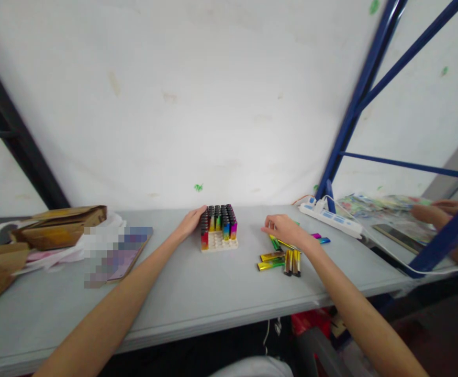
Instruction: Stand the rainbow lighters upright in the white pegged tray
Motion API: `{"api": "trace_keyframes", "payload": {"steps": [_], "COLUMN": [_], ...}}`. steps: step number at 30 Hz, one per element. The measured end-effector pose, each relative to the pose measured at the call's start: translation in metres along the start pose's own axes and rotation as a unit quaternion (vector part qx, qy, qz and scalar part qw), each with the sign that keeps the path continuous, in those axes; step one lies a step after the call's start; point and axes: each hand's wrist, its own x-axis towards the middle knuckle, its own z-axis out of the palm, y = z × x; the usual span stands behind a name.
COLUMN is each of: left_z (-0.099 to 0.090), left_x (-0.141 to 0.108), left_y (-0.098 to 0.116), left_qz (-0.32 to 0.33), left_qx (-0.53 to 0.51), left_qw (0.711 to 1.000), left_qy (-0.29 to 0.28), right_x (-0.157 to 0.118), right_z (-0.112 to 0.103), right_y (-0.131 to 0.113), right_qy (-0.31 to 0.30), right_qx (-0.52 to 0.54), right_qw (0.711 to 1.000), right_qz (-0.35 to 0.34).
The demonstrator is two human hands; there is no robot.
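Note:
A white tray stands near the middle of the table, with several upright lighters in it, black-topped and brightly coloured. Bare holes show along its front. My left hand rests against the tray's left side, fingers closed around its back left corner. To the right, my right hand is over a loose pile, its fingers bent down; whether they hold a lighter is too small to tell. Several loose yellow and green lighters lie just in front of that hand, and blue and purple ones lie beyond the wrist.
A power strip with cables lies at the back right, by a blue metal frame. At the left are cardboard boxes, plastic bags and a flat booklet. Another person's hands and a phone show at far right.

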Motion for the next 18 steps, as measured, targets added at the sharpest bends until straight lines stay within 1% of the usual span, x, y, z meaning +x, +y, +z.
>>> {"api": "trace_keyframes", "payload": {"steps": [3,4,7,10,12,15,18], "left_z": [0.000,0.000,0.000,0.000,0.000,0.000,0.001], "left_x": [0.000,0.000,0.000,0.000,0.001,0.000,-0.001], "left_y": [0.000,-0.001,-0.002,-0.004,-0.004,-0.003,-0.001], "left_qz": [0.001,0.002,0.005,0.012,0.017,0.018,0.017], "left_qx": [0.001,0.000,0.001,0.009,0.010,0.001,0.001], "left_qw": [1.000,1.000,1.000,1.000,1.000,1.000,1.000], "left_qy": [-0.003,-0.004,-0.006,-0.008,-0.005,-0.004,0.001], "right_x": [0.008,0.009,0.006,-0.001,-0.005,-0.005,0.002], "right_z": [-0.011,-0.014,-0.020,-0.012,-0.002,0.012,0.016], "right_y": [-0.013,-0.016,-0.015,-0.005,0.003,0.011,0.013], "right_qy": [0.030,0.031,-0.006,-0.048,-0.065,-0.075,-0.067], "right_qx": [0.017,0.020,0.004,-0.041,-0.058,-0.047,0.008], "right_qw": [0.999,0.999,1.000,0.994,0.991,0.992,0.996], "right_qz": [-0.010,-0.008,0.030,0.084,0.098,0.087,0.060]}}
